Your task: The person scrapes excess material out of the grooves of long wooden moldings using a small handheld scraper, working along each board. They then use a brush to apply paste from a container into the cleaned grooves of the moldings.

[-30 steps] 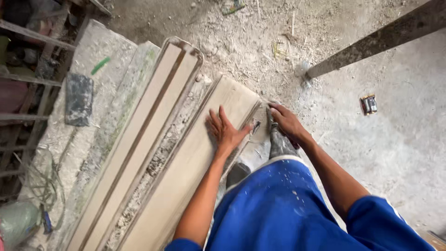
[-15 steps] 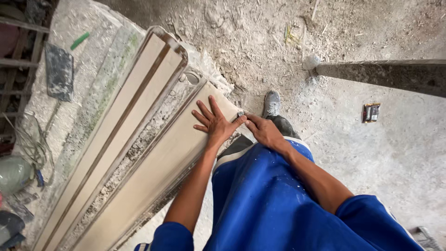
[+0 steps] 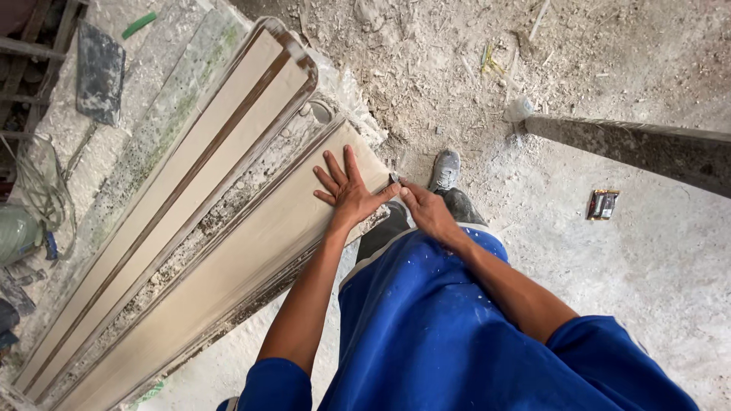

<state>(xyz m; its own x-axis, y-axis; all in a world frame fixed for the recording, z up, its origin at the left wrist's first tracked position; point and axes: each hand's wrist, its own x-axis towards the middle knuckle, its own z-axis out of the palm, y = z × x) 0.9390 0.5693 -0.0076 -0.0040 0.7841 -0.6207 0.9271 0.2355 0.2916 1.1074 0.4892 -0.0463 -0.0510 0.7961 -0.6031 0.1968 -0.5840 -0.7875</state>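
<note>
The long beige plank (image 3: 228,281) ran toward seven o'clock from both hands, left hand (image 3: 349,194) spread flat on it, right hand (image 3: 426,213) pinching its near corner.

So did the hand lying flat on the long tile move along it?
No, the left hand stays flat near the same end of the tile.

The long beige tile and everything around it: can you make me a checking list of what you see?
Surface: dusty grey concrete floor, rubble-strewn.
Job's things: long beige tile lying on a mortar bed; two more long tiles beside it.
Clutter: trowel, green stick, small packet, plastic bottle.
Grippers: left hand flat on the tile, fingers spread; right hand at the tile's corner edge.
Cables: coiled wire, far left.
Surroundings: dark plank, grey shoe.
</note>
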